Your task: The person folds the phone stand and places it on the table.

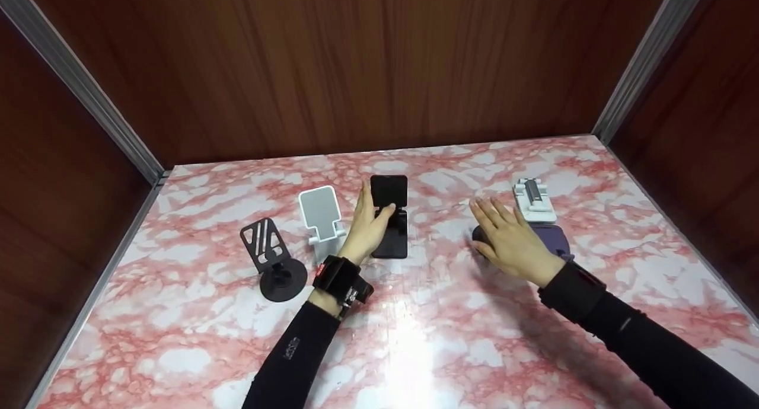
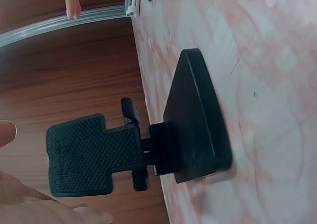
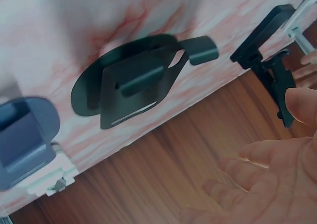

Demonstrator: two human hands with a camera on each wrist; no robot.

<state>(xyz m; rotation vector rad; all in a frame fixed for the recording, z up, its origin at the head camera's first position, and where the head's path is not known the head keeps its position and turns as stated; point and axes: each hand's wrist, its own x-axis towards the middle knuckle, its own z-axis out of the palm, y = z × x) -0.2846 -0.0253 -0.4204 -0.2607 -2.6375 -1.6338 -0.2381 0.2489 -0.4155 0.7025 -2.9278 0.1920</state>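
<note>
A black phone stand (image 1: 389, 243), its plate tilted up from a rectangular base, stands mid-table. My left hand (image 1: 369, 225) is beside it, fingers extended along its left side and thumb overlapping its hinge in the head view. In the left wrist view, the textured plate (image 2: 79, 154) has fingers (image 2: 29, 209) close to it, not curled round it. My right hand (image 1: 507, 240) hovers with straight, spread fingers over a folded black phone stand (image 3: 133, 80) with a round base. That stand is mostly hidden by the hand in the head view.
Left of the left hand stand a white-and-grey phone stand (image 1: 321, 210) and a black phone stand with cut-out slots (image 1: 267, 246). At right are a purple phone stand (image 1: 551, 237) and a folded white phone stand (image 1: 536, 207). A wooden panel (image 1: 385, 71) rises behind the marbled table (image 1: 178, 320).
</note>
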